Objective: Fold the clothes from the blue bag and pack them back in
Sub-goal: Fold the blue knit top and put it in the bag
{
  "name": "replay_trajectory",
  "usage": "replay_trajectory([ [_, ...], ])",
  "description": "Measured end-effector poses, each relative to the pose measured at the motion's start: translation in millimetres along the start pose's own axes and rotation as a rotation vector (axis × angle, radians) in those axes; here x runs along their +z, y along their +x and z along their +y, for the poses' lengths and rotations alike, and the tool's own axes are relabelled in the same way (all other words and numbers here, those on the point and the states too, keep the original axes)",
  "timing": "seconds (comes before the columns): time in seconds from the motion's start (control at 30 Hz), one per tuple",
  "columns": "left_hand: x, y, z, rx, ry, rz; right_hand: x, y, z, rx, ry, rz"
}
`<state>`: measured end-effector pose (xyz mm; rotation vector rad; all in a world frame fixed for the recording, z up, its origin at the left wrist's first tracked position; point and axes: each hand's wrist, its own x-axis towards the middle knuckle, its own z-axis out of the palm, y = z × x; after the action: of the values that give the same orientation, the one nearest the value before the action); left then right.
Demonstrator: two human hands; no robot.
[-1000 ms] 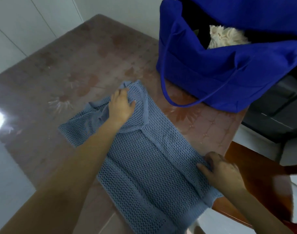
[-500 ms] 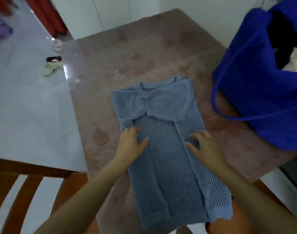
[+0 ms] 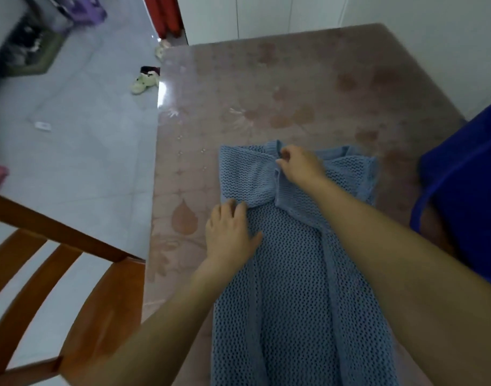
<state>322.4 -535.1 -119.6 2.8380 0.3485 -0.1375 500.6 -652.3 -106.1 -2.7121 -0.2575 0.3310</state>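
Midway, apparently: my left hand (image 3: 230, 238) presses flat on the blue knit top (image 3: 294, 302), my right hand (image 3: 301, 165) pinches its sleeve fold just ahead; halving and packing into the blue bag (image 3: 467, 196) right of my forearm remain.

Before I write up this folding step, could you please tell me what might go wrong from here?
The table looks glossy, so the knit sweater might slide under the left hand pressing it. The right hand pinches the folded sleeve at its edge; letting go could let that fold spring open. The blue bag sits close on the right, and its strap might catch the sweater.
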Motion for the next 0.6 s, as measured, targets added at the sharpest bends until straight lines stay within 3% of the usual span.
replay_trajectory([
  [0.13,19,-63,12,-0.053,-0.057,-0.219,7,16,-12,0.014,-0.175,-0.124],
  [0.33,23,-121,8,-0.088,-0.127,-0.16,-23,12,-33,-0.117,0.177,0.044],
  [0.43,18,-129,4,-0.08,-0.235,-0.226,-39,4,-32,-0.117,0.359,0.124],
  [0.53,5,-132,6,-0.074,-0.329,-0.272,-49,-2,-19,-0.071,0.339,0.187],
  [0.6,-1,-135,9,0.026,-0.268,-0.364,-48,-8,3,-0.022,0.226,0.099],
])
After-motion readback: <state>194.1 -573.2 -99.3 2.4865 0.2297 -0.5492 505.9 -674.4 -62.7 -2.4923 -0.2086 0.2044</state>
